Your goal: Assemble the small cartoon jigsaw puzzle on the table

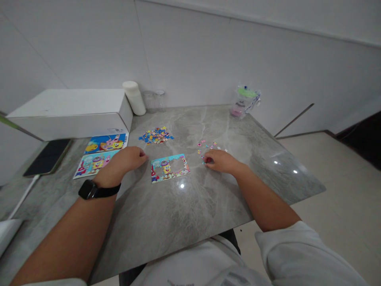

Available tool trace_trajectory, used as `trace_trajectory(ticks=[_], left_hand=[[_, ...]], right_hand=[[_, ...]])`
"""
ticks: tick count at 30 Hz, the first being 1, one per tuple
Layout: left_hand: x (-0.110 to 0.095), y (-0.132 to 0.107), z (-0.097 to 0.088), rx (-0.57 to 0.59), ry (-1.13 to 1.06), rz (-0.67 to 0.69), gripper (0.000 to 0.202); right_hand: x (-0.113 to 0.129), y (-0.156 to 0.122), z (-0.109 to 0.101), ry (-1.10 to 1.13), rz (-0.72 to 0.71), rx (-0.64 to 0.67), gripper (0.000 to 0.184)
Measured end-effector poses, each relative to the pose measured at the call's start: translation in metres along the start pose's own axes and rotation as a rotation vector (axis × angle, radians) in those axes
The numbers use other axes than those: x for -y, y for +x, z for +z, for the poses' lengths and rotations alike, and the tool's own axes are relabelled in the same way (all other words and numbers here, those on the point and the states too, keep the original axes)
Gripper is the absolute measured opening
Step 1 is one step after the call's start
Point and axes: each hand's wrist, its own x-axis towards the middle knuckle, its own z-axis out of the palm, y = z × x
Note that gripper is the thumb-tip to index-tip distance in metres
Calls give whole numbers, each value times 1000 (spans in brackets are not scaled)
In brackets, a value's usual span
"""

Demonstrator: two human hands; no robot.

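Observation:
A partly assembled cartoon jigsaw (169,168) lies on the grey marble table (184,214), with a gap in its upper right. My left hand (128,158), a black watch on its wrist, rests curled on the table just left of the jigsaw; nothing shows in it. My right hand (219,160) rests on the table to the jigsaw's right, fingertips pinched on a small puzzle piece at the edge of a few scattered pieces (208,146). A heap of loose pieces (156,135) lies behind the jigsaw.
Two cartoon picture cards (101,154) lie at left beside a white box (71,113) and a dark tablet (47,157). A white cylinder (134,98), clear jars (154,100) and a plastic bag (244,101) stand along the wall. The table's right edge drops to the floor.

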Motion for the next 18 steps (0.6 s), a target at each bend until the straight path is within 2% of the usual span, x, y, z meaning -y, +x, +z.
trace_trajectory(ticks=[6,11,14,18], left_hand=[[3,0,1,-21,-47,-10,50],[11,-7,-13,-17,-179,64,51],[10,-15,-25,-112,-305,108,52],[-2,-29,-39,-237,-445,134,52]], right_hand=[[2,4,7,73,-106,-40,14],[6,9,8,207,-92,-25,11],[11,15,9,382,-82,-60,8],[22,30,8,651,-58,-102,20]])
